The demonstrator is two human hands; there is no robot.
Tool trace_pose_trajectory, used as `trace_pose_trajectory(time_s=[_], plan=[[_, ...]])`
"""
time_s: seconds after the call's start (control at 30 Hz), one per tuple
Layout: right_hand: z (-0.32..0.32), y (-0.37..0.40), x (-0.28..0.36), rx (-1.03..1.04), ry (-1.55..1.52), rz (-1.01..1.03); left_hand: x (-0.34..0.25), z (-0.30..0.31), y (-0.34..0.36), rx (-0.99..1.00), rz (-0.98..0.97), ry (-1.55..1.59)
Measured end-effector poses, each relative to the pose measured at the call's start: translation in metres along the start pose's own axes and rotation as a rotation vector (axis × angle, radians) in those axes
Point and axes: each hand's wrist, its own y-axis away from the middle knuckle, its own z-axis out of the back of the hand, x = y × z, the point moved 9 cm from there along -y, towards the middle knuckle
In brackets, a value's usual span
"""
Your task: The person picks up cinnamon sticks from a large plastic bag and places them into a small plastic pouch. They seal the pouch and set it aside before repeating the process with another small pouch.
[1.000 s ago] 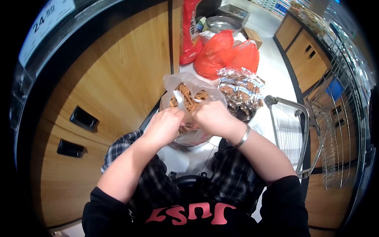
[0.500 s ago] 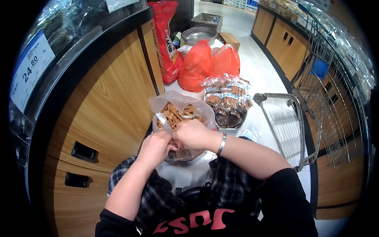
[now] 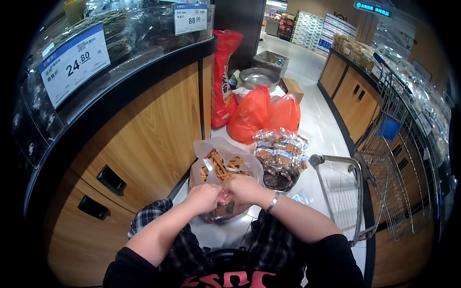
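Note:
A translucent plastic bag (image 3: 250,164) full of brown stick-like pieces (image 3: 217,162) stands open on the floor between my knees. Over its near side my left hand (image 3: 205,198) and my right hand (image 3: 244,189) meet, both with fingers closed. A small clear packet with a pale strip (image 3: 210,171) rises from between them; it appears pinched by the fingers, though my fingertips are mostly hidden. Right of the bag, filled clear packets with blue-and-white labels (image 3: 283,153) lie stacked on a tray of dark items (image 3: 279,179).
Red plastic bags (image 3: 249,115), a tall red sack (image 3: 224,79), a metal bowl (image 3: 260,79), a grey bin (image 3: 271,62) and a cardboard box (image 3: 292,89) stand beyond. A wooden cabinet (image 3: 149,134) is at left, a metal cart (image 3: 360,197) at right.
The view has tilted up, so more of the aisle and a second price tag show. My hands remain together over the bag, with the fingers slightly shifted.

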Motion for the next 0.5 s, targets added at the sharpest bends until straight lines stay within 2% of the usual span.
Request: trace_pose_trajectory(time_s=[0.07,0.13,0.2,0.23,0.33,0.47,0.5], plan=[[-0.004,0.000,-0.005,-0.021,0.005,-0.002,-0.002,0.005,-0.001,-0.034,-0.049,0.046],[0.003,0.003,0.008,-0.147,0.011,0.129,-0.006,0.006,0.003,-0.053,-0.089,0.101],[0.008,0.002,0.007,-0.130,0.049,0.082,-0.007,0.019,0.005,-0.200,-0.097,0.073],[0.010,0.001,0.004,-0.114,0.081,0.038,-0.009,0.020,0.005,-0.199,-0.097,0.072],[0.008,-0.001,0.009,-0.117,0.164,0.074,-0.012,0.020,0.004,-0.211,-0.072,0.009],[0.003,-0.003,0.006,-0.122,0.175,0.085,-0.005,0.013,-0.001,-0.149,0.016,-0.123],[0.008,-0.003,0.005,-0.150,0.093,0.089,-0.006,0.012,-0.001,-0.112,0.024,-0.170]])
